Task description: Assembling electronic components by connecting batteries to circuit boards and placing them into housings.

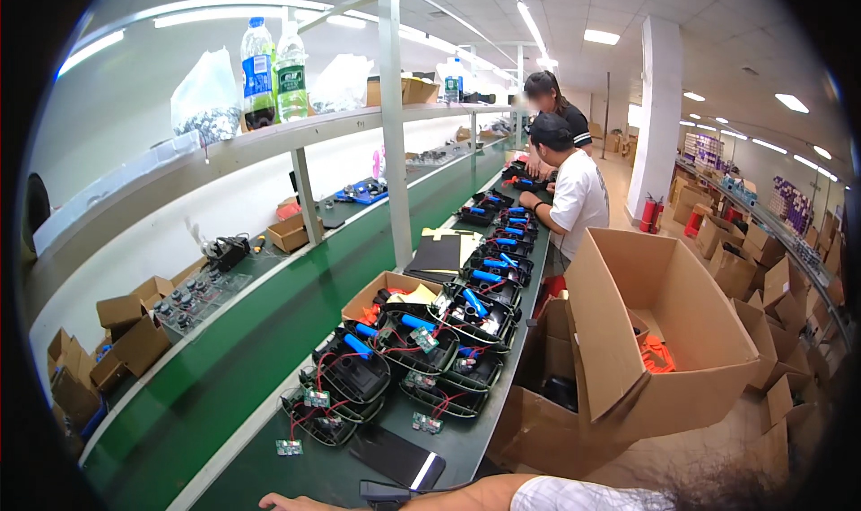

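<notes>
Across the lower edge runs my right arm in a white short sleeve, and my right hand (pixel 291 504) is partly cut off there. A finger stretches leftward; the hand looks open, with nothing seen in it. My left hand is out of view. Nearest the right arm are a black device with a cable (pixel 381 492) and a black phone (pixel 395 457) lying flat. Beyond them sit stacked black plastic housings (pixel 350 381) with blue cylindrical batteries (pixel 356 345) and red wires. Small green circuit boards (pixel 428 423) hang from the wires.
A green conveyor belt (pixel 224 323) runs along the bench, below a shelf with bottles (pixel 258 72). An open carton (pixel 619 332) stands right of the bench. Two people (pixel 578 184) work farther along. A carton with orange parts (pixel 363 300) sits behind the housings.
</notes>
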A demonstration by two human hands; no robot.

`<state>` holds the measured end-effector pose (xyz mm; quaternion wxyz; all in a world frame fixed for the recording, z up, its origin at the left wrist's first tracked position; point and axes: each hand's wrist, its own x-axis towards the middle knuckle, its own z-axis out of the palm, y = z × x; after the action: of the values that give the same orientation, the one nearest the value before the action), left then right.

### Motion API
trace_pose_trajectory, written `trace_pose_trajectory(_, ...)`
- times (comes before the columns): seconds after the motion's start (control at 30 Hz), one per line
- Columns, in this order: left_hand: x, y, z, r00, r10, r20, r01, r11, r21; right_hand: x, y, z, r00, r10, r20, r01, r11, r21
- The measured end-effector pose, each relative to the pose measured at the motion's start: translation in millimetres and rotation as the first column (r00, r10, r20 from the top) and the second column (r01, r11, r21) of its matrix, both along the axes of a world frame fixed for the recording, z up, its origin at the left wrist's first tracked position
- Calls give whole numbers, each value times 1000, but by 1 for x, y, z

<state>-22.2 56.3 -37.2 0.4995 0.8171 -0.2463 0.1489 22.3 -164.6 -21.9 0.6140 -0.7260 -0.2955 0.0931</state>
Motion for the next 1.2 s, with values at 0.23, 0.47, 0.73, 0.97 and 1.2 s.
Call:
trace_pose_trajectory(0.23,-8,-14,19,787,98,-609,-356,878,-319,-3,1,-3,988,105,111,-103,994,-26)
trace_pose_trajectory(0.47,-17,-19,32,809,115,-577,-390,839,-379,-7,-3,12,969,62,238,-64,998,3)
trace_pose_trajectory(0.73,-5,-3,12,799,141,-585,-512,669,-538,0,3,13,986,-77,146,60,991,117)
trace_pose_trajectory(0.97,-18,-20,46,801,188,-569,-515,700,-494,-10,4,41,989,-122,85,124,992,-17)
trace_pose_trajectory(1.2,-11,-30,32,837,98,-538,-405,772,-489,-12,-11,45,991,-122,50,126,988,-94)
